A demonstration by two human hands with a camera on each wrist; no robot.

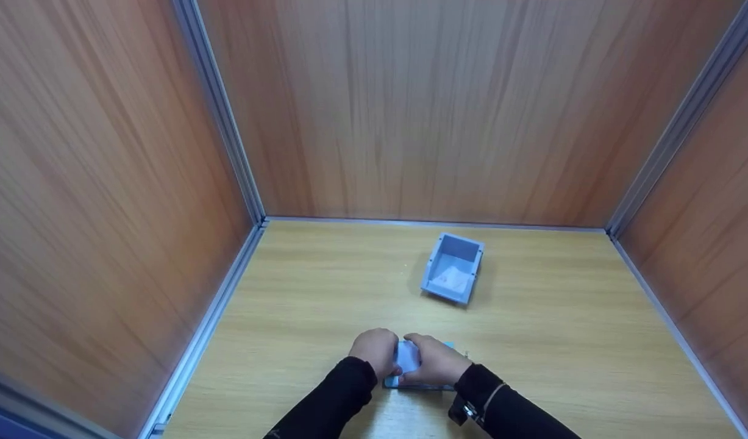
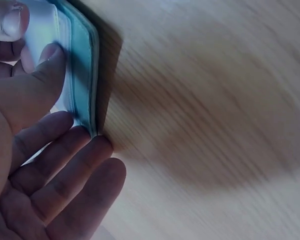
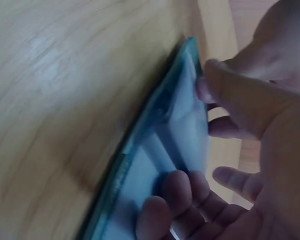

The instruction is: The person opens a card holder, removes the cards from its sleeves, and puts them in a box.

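Observation:
A flat teal-edged booklet (image 1: pixel 408 361) with pale blue leaves lies on the wooden table near the front edge, and both hands are on it. My left hand (image 1: pixel 374 352) grips its left side. In the left wrist view the left hand (image 2: pixel 45 165) has its thumb pressed on a pale leaf of the booklet (image 2: pixel 82 60), and its fingers reach the teal edge. My right hand (image 1: pixel 438 360) holds the right side. The right wrist view has the right hand (image 3: pixel 270 130) pinching the booklet (image 3: pixel 160 145) near a corner with its thumb. Much of the booklet is hidden by the hands.
A blue-grey open box (image 1: pixel 452 268) with something white inside stands on the table (image 1: pixel 562 317) beyond the hands, right of centre. Wood panel walls with metal corner rails close in the left, back and right.

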